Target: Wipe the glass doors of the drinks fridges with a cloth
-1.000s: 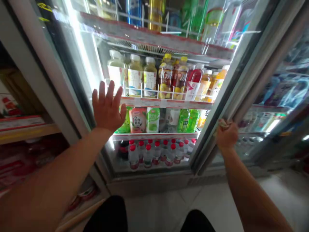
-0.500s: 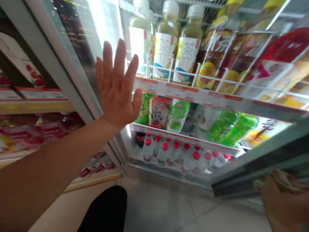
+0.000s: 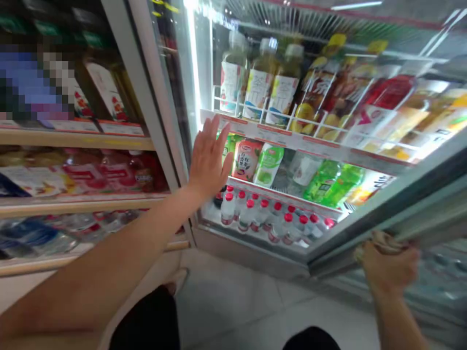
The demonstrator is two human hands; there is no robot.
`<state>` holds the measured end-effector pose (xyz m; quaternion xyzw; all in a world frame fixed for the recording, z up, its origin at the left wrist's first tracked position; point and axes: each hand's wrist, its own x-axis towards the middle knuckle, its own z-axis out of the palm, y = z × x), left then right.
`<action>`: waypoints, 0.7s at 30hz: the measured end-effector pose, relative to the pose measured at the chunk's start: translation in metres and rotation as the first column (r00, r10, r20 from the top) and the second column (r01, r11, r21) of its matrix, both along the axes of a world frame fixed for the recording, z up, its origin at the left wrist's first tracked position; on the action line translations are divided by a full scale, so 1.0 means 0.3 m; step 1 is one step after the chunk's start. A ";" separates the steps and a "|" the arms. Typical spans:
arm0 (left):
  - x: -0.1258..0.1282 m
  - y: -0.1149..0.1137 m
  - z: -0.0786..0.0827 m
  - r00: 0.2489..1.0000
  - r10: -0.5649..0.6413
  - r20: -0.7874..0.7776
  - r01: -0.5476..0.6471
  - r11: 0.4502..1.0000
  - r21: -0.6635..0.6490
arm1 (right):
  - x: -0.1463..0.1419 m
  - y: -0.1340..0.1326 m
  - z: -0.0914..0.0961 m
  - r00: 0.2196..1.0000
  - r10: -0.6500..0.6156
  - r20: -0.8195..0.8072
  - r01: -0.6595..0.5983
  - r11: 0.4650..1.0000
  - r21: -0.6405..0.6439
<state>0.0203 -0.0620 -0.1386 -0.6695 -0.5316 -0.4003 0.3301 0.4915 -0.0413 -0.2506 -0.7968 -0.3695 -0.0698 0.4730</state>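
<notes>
hands (image 3: 208, 160) — 2 | cloth (image 3: 387, 243) — 1 | front-row pale-tea bottles (image 3: 257, 92): 3 | pink pack (image 3: 245, 159): 1

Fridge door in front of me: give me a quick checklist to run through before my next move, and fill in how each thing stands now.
1. Cloth held in the right hand: ok, bunched up in it.
2. Left hand free of anything held: ok, fingers stretched out.
3. Left palm touching the glass: cannot tell from this angle.
4. Fridge door fully shut: cannot tell; the seal doesn't show clearly.
5. White-capped bottles upright behind the wire rail: ok.
6. Red-capped bottles on the bottom upright: ok.
</notes>
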 end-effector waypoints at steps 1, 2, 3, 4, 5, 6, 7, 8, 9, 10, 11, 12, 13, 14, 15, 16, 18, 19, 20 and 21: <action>0.035 -0.063 -0.052 0.999 -0.034 0.007 0.034 0.999 -0.020 | -0.009 -0.012 0.010 0.999 0.007 -0.037 -0.007 1.000 -0.007; 0.074 -0.133 -0.109 0.999 -0.054 0.000 0.054 0.996 -0.064 | -0.017 -0.030 0.018 0.998 0.028 -0.062 -0.028 1.000 -0.007; 0.115 -0.204 -0.168 0.997 -0.076 -0.015 0.073 0.991 -0.112 | -0.023 -0.053 0.024 0.996 0.053 -0.067 -0.053 0.999 0.005; 0.160 -0.274 -0.224 0.994 -0.101 -0.029 0.095 0.982 -0.164 | -0.029 -0.081 0.026 0.995 0.078 -0.061 -0.076 0.997 0.021; 0.207 -0.340 -0.275 0.990 -0.138 -0.035 0.127 0.969 -0.211 | -0.033 -0.114 0.026 0.994 0.094 -0.052 -0.092 0.995 0.037; 0.256 -0.398 -0.319 0.986 -0.166 -0.020 0.157 0.959 -0.238 | -0.037 -0.151 0.024 0.994 0.103 -0.041 -0.101 0.994 0.052; 0.309 -0.447 -0.353 0.983 -0.183 0.006 0.178 0.950 -0.258 | -0.041 -0.192 0.021 0.994 0.107 -0.031 -0.105 0.992 0.063; 0.364 -0.487 -0.377 0.978 -0.204 0.037 0.206 0.942 -0.266 | -0.045 -0.237 0.016 0.994 0.110 -0.022 -0.108 0.991 0.074; 0.421 -0.519 -0.389 0.971 -0.230 0.069 0.240 0.933 -0.269 | -0.051 -0.283 0.011 0.994 0.113 -0.010 -0.112 0.990 0.084; 0.479 -0.544 -0.391 0.960 -0.264 0.097 0.280 0.921 -0.271 | -0.059 -0.332 0.005 0.993 0.116 0.005 -0.116 0.989 0.093; 0.537 -0.563 -0.384 0.944 -0.306 0.121 0.328 0.904 -0.275 | -0.069 -0.382 0.000 0.993 0.119 0.022 -0.121 0.988 0.101; 0.593 -0.580 -0.368 0.925 -0.352 0.142 0.379 0.880 -0.285 | -0.080 -0.432 -0.005 0.992 0.124 0.038 -0.128 0.986 0.107; 0.648 -0.596 -0.347 0.903 -0.399 0.163 0.430 0.852 -0.300 | -0.092 -0.482 -0.011 0.990 0.128 0.051 -0.133 0.985 0.113; 0.699 -0.612 -0.322 0.880 -0.437 0.187 0.475 0.822 -0.315 | -0.103 -0.532 -0.017 0.989 0.134 0.063 -0.141 0.983 0.120; 0.748 -0.629 -0.297 0.859 -0.466 0.214 0.512 0.794 -0.329 | -0.111 -0.582 -0.026 0.987 0.143 0.075 -0.152 0.980 0.130; 0.793 -0.647 -0.272 0.841 -0.485 0.240 0.541 0.771 -0.337 | -0.116 -0.632 -0.037 0.982 0.167 0.089 -0.178 0.974 0.140; 0.871 -0.688 -0.232 0.812 -0.509 0.285 0.583 0.737 -0.343 | -0.103 -0.728 -0.068 0.959 0.255 0.123 -0.273 0.947 0.167; 0.903 -0.709 -0.216 0.799 -0.521 0.299 0.600 0.723 -0.343 | -0.083 -0.772 -0.087 0.932 0.331 0.145 -0.354 0.918 0.178; 0.930 -0.730 -0.204 0.788 -0.534 0.307 0.615 0.708 -0.347 | -0.053 -0.811 -0.107 0.902 0.400 0.165 -0.427 0.882 0.198; 0.953 -0.751 -0.194 0.776 -0.549 0.311 0.630 0.693 -0.349 | -0.014 -0.842 -0.126 0.860 0.482 0.165 -0.509 0.832 0.221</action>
